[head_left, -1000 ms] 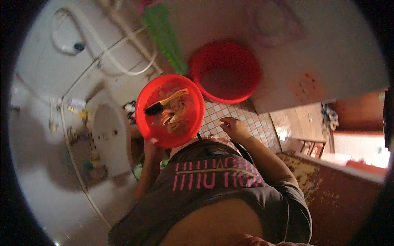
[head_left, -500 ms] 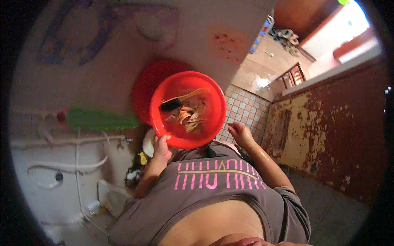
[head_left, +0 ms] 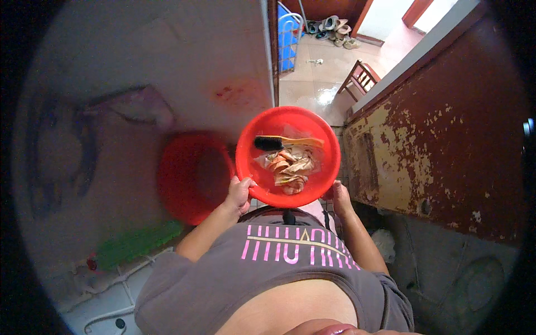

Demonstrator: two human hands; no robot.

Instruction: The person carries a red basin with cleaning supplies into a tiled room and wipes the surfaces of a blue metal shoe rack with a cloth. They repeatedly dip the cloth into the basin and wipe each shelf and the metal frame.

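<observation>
The person holds a red basin (head_left: 287, 156) level in front of the chest with both hands. The left hand (head_left: 239, 195) has its grip closed on the basin's lower left rim, thumb lying over the edge and fingers curled beneath. The right hand (head_left: 339, 196) takes the lower right rim, its grip also closed on the edge, though most of its fingers are hidden under the basin. The basin thus sits between the two hands and a little ahead of them, touching both at its near side.

Inside the basin lies a brush (head_left: 286, 142) with a dark bristle head at the left and a yellowish handle running to the right, resting across the upper half. Below it, in the middle and lower part, lies a small heap of crumpled wrappers (head_left: 289, 167), pale and orange, some of clear film.

To the left of the held basin, lower and blurred, stands a larger red tub (head_left: 190, 176) on the floor. A green object (head_left: 137, 243) lies further to the lower left, too blurred to identify. To the right stands a rusty door (head_left: 441, 139) with flaking yellow and brown paint. Beyond it a wet tiled floor (head_left: 312, 84) leads away, with a wooden chair (head_left: 360, 78) and a cluster of shoes (head_left: 332, 27) near the top.
</observation>
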